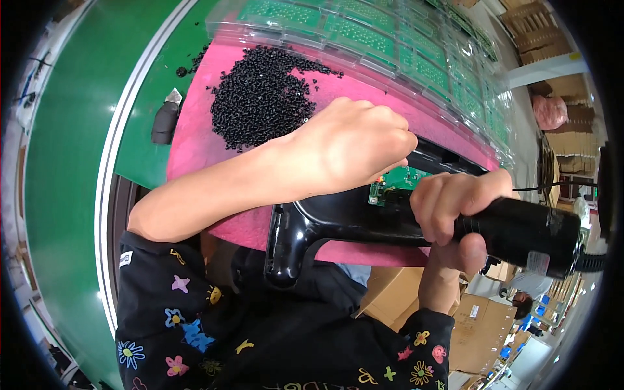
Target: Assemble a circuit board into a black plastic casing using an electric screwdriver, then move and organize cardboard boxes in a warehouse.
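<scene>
A black plastic housing lies on the pink mat in front of me, with a green circuit board set in it. My right hand is wrapped round a black electric screwdriver, held sideways over the right part of the housing. Its tip end points left, over the board. My left hand is closed above the housing's far edge, knuckles up. Its fingertips are hidden, so what they hold cannot be made out. Beyond my left wrist spreads a pile of small black screws.
Clear plastic trays of green circuit boards line the mat's far side. A small dark object sits on the green table at left. Cardboard boxes stand below right; another person is in the background.
</scene>
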Motion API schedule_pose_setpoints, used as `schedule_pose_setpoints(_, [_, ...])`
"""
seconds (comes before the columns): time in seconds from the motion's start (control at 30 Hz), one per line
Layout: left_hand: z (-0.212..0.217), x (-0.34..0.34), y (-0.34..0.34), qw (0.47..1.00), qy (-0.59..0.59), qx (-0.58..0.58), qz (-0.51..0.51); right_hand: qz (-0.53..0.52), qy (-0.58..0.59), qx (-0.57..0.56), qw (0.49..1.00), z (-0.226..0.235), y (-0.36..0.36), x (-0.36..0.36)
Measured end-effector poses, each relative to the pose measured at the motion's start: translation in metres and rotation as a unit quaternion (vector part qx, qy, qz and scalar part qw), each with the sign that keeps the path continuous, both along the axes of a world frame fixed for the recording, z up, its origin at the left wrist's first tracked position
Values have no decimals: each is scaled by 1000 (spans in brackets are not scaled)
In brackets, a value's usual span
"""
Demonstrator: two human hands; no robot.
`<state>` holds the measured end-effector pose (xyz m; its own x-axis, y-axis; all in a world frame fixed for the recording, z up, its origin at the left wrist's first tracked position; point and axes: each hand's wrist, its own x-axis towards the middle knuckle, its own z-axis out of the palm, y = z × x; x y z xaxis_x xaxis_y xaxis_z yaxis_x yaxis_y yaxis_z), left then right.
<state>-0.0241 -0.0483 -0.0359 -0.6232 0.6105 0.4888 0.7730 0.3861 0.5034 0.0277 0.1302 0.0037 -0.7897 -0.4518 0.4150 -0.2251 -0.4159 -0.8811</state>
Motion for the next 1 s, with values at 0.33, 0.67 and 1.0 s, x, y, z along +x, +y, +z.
schedule_pose_setpoints(0.33, [-3, 1, -1, 997, -33, -35, -61, -86, 4, -7, 996, 4, -2, 12])
schedule_pose_setpoints(0.67, [1, 0, 10, 982, -70, 67, -163, -124, 122, -143, 974, 26, 17, 3])
schedule_pose_setpoints(1.0, [2, 1, 12, 986, -116, -73, -93, -207, 97, -20, 973, 14, 58, 8])
